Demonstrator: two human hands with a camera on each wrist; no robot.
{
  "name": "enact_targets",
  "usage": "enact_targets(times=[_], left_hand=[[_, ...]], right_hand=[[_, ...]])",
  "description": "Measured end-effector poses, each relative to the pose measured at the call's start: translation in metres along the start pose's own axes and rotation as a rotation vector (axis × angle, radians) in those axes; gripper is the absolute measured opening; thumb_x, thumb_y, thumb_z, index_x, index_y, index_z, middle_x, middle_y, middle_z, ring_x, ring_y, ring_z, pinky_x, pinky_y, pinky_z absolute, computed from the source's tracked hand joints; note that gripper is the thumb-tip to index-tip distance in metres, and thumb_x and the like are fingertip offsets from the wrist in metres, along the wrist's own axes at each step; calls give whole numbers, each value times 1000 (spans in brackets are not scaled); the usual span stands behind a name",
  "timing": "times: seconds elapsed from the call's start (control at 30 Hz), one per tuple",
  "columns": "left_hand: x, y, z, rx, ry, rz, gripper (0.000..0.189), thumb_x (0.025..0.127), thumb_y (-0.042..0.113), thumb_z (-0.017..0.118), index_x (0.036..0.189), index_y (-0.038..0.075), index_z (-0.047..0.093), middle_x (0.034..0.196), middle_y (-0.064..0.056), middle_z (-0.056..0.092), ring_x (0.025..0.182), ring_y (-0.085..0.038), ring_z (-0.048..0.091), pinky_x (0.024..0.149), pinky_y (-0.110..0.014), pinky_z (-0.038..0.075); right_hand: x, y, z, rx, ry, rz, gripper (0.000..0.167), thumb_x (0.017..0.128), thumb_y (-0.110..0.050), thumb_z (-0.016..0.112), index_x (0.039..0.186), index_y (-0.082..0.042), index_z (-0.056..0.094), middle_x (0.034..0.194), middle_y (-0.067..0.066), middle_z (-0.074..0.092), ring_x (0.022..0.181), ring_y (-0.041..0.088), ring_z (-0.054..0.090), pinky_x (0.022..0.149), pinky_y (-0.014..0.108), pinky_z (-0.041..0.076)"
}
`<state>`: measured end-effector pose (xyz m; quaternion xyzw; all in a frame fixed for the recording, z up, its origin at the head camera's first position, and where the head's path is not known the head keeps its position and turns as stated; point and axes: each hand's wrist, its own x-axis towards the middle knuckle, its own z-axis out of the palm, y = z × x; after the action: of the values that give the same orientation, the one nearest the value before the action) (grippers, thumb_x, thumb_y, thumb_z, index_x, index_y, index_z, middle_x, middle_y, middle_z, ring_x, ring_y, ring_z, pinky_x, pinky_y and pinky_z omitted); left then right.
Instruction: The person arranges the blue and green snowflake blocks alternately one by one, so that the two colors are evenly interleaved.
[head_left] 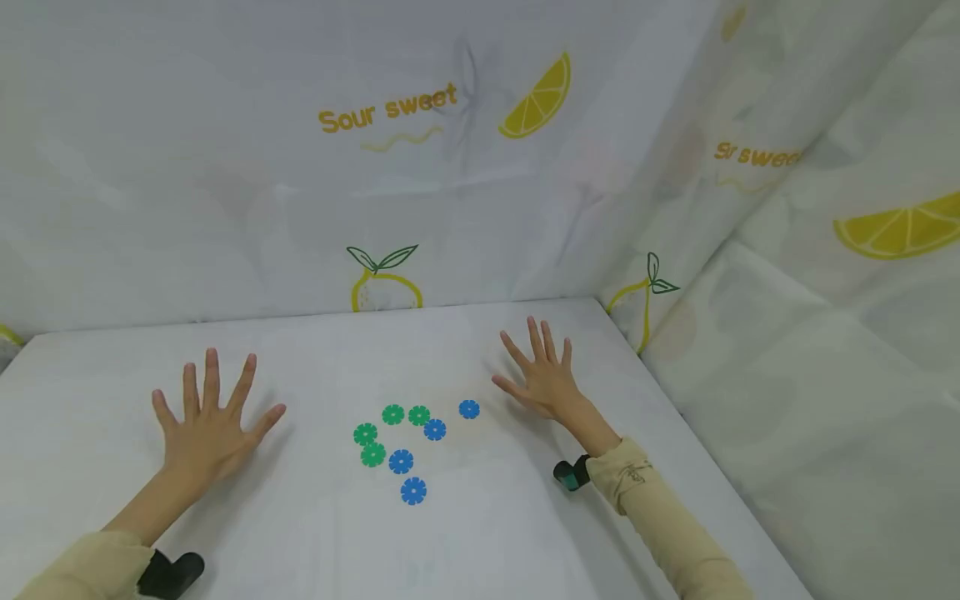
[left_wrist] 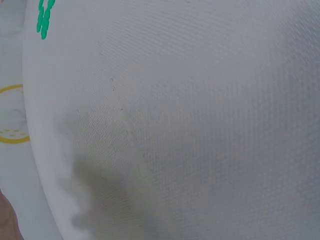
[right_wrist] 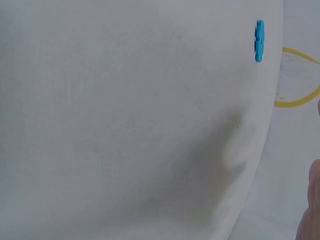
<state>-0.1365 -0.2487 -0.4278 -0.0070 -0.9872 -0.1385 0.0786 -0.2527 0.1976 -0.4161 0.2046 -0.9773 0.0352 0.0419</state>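
Several green notched plastic discs [head_left: 372, 454] and several blue notched discs [head_left: 413, 491] lie flat in a loose group on the white table. To the left of the group, my left hand [head_left: 207, 437] is spread, palm down, over the table and holds nothing. My right hand [head_left: 550, 385] is spread the same way on the far right side, its thumb nearest the outermost blue disc [head_left: 469, 409]. A green disc [left_wrist: 45, 20] shows at the top left corner of the left wrist view. In the right wrist view a blue disc [right_wrist: 259, 41] appears near the table's far edge.
A white cloth [head_left: 247, 208] printed with lemons and lettering hangs behind the table, and another side of it [head_left: 825, 350] runs along the right edge. Dark wrist cameras [head_left: 572, 473] sit below both cuffs. Hand shadows fall on the white tabletop [head_left: 315, 533].
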Motion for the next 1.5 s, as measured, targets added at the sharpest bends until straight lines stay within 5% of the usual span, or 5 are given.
enact_targets(times=[0.37, 0.53, 0.77, 1.03, 1.5], left_hand=[[-12, 12, 18, -99, 63, 285, 90, 89, 50, 59, 155, 30, 2, 159, -18, -11, 141, -39, -20, 106, -67, -11], [-13, 30, 23, -232, 26, 377, 83, 85, 37, 69, 153, 21, 24, 155, -25, 19, 142, -48, 6, 106, -69, 14], [-10, 51, 28, -519, -4, 320, 53, 74, 2, 80, 123, -2, 62, 111, -16, 67, 95, -30, 65, 77, -37, 55], [-4, 68, 34, -569, -74, 236, 40, 73, 3, 80, 111, -2, 69, 93, -5, 67, 78, -15, 59, 69, -24, 54], [14, 67, 54, -503, -66, 327, 36, 73, 9, 81, 108, 6, 73, 86, 2, 61, 66, -6, 44, 57, -20, 40]], right_hand=[[-18, -4, 1, 130, 53, -149, 69, 94, -49, 50, 151, -16, 30, 157, 20, 14, 145, 39, 7, 108, 65, 18], [-26, -5, -2, 282, -15, -197, 65, 96, -41, 54, 150, -14, 32, 157, 15, 21, 144, 37, 15, 106, 61, 28], [-26, -13, -3, 587, -198, -289, 57, 96, -27, 59, 146, -8, 39, 148, 15, 38, 136, 33, 34, 104, 53, 36], [-16, -18, 7, 653, -201, -386, 46, 86, -9, 71, 129, 1, 58, 122, 14, 59, 108, 27, 56, 84, 35, 53], [10, -15, 14, 605, -201, -463, 35, 81, -4, 75, 115, 2, 67, 104, 13, 65, 87, 24, 59, 74, 26, 54]])
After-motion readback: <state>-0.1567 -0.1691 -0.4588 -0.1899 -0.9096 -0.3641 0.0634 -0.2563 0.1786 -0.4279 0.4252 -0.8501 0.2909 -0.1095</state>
